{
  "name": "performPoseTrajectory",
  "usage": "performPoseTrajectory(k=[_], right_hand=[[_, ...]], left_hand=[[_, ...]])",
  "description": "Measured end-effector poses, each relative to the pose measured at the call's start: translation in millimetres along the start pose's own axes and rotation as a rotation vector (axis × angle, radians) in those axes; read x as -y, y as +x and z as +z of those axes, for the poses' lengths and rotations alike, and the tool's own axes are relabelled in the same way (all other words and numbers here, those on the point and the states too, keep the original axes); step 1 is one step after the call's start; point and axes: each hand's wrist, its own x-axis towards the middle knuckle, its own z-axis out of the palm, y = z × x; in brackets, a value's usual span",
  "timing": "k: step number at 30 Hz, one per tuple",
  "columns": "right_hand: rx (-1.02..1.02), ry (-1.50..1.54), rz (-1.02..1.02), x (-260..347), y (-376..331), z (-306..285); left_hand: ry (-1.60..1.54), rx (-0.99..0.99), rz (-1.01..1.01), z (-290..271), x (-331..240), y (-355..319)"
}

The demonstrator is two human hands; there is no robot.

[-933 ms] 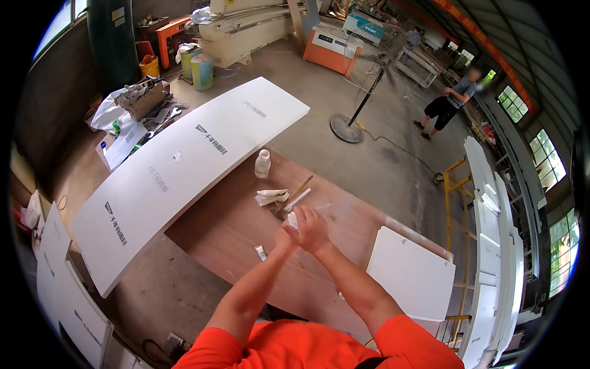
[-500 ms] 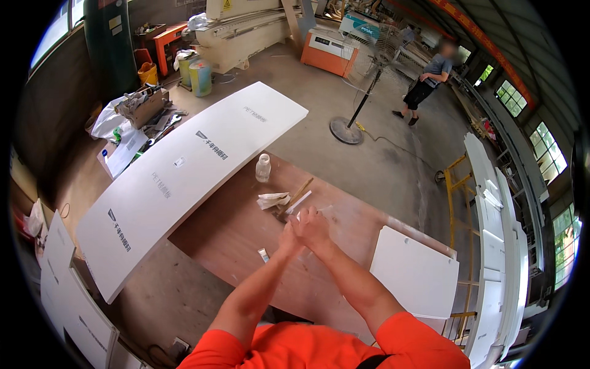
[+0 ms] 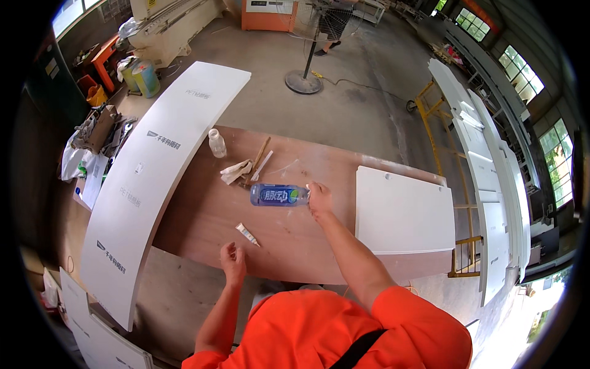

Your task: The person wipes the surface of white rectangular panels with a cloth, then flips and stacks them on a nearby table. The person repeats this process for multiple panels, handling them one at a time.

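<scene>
My right hand [image 3: 319,200] grips the neck end of a clear plastic drink bottle [image 3: 279,195] with a blue label. The bottle is tipped on its side over the brown table [image 3: 203,227], its base pointing left. Near the table's front edge is my left hand [image 3: 233,263], fingers curled in; whatever they hold, if anything, is hidden. Just beyond that hand lies a small white tube [image 3: 247,234]. A crumpled cloth [image 3: 236,172], a wooden-handled brush [image 3: 260,158] and a white strip [image 3: 262,166] lie behind the bottle. Further back stands a small clear bottle [image 3: 217,143].
A long white printed panel [image 3: 147,178] runs along the table's left side. White boards [image 3: 405,212] lie on its right end. Past them, a yellow frame [image 3: 433,132] stands beside stacked white panels [image 3: 485,203]. A floor fan [image 3: 304,82] and a person [image 3: 335,31] are beyond the table.
My hands were together over the table and have separated. The left has drawn back toward the front edge; the right now shows the blue-labelled bottle. The whole view has shifted.
</scene>
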Motion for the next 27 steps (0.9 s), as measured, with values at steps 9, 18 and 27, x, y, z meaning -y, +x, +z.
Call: performPoseTrajectory(k=[9, 18, 27], right_hand=[[0.237, -1.264, -1.203, 25, 0, 28], [0.268, -1.196, -1.257, 30, -50, 43], [0.006, -0.409, -0.329, 62, -38, -45]], left_hand=[[0.007, 0.058, 0.243, 43, -21, 11], [0.171, 0.306, 0.536, 106, -127, 47], [0.094, 0.245, 0.296, 149, -140, 68]])
